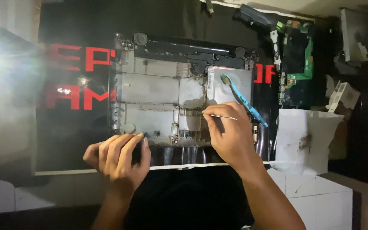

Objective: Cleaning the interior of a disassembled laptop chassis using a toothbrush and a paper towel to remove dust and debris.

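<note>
An opened grey laptop chassis (154, 89) lies on a black mat (77, 127) with red lettering. My left hand (118, 159) rests curled on the chassis's near edge, fingers pressing down at its front left. My right hand (231, 132) pinches thin metal tweezers (220, 115) whose tip points left into the chassis near its middle. A blue toothbrush (243, 100) lies diagonally over the silver panel at the chassis's right, just beyond my right hand.
A green circuit board (297, 55) and a screwdriver (275, 49) lie at the back right. A stained white cloth or paper (303, 140) sits right of the chassis. Small white parts (341, 96) lie further right. Strong glare fills the left.
</note>
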